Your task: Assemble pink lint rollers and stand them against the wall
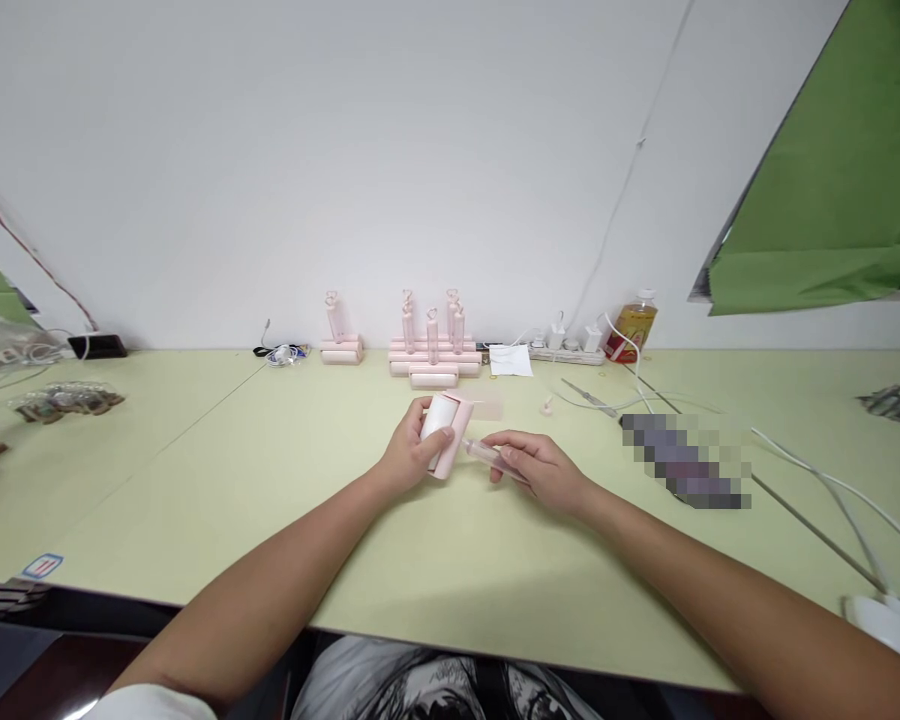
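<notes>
My left hand (pixel 407 447) is wrapped round the head of a lint roller (pixel 456 440), a white roll in a pale pink case, tilted above the table. In the fingers of my right hand (pixel 540 470) is a translucent pink lint roller handle (pixel 487 455). Its narrow tip points at the pink case's right side; I cannot tell whether the two touch. Just beyond, a pale pink flat patch (pixel 487 408) shows on the table. A small pink piece (pixel 547 406) lies further right.
Several pink lint rollers (pixel 433 368) stand handles-up by the wall, with another (pixel 341 350) to their left. At the back right are white paper (pixel 511 360), a power strip (pixel 570 356) and a bottle (pixel 634 328). A pixelated dark object (pixel 682 465) and white cables (pixel 817 470) lie on the right.
</notes>
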The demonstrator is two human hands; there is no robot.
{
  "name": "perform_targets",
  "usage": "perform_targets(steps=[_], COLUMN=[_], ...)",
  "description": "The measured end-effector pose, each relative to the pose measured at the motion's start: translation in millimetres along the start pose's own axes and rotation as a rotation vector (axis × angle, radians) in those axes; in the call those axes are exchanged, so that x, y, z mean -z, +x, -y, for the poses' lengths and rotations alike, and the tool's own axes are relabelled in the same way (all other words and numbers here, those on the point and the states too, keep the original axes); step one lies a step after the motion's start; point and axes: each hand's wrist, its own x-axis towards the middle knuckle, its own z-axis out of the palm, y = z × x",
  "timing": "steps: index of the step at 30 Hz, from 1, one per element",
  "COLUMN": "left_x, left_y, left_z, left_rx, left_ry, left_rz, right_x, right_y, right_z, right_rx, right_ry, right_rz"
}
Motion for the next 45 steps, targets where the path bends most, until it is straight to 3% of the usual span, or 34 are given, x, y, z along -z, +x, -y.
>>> perform_targets(steps=[18, 24, 27, 32, 36, 39, 43, 45], left_x=[-10.0, -6.7, -3.5, 1.8, 7.8, 12.3, 13.7, 10.5], left_y=[-8.0, -7.0, -4.3, -2.8, -2.5, 8.4, 45.3, 67.6], left_z=[-2.3, -8.4, -12.5, -11.0, -9.3, -10.4, -10.0, -8.0], left_rx=[-0.009, -0.135, -0.175, -0.064, -0.068, -0.076, -0.066, -0.146], left_ry=[0.109, 0.254, 0.272, 0.179, 0.165, 0.170, 0.213, 0.406], left_rz=[0.079, 0.235, 0.230, 0.154, 0.253, 0.268, 0.096, 0.123], right_x=[-8.1, -11.3, -13.9, -10.7, -2.7, 1.5, 2.0, 1.5], right_y=[-2.4, -2.3, 0.4, 2.4, -0.3, -2.7, -3.3, -2.8], right_z=[2.1, -1.1, -1.9, -5.2, -6.6, -4.7, -3.5, -4.9], right_rx=[-0.161, -0.163, -0.134, -0.100, -0.109, -0.143, -0.149, -0.155], right_ry=[0.226, 0.208, 0.159, 0.161, 0.156, 0.158, 0.182, 0.193], right_rz=[-0.016, 0.015, 0.030, 0.101, 0.181, 0.284, 0.358, 0.367])
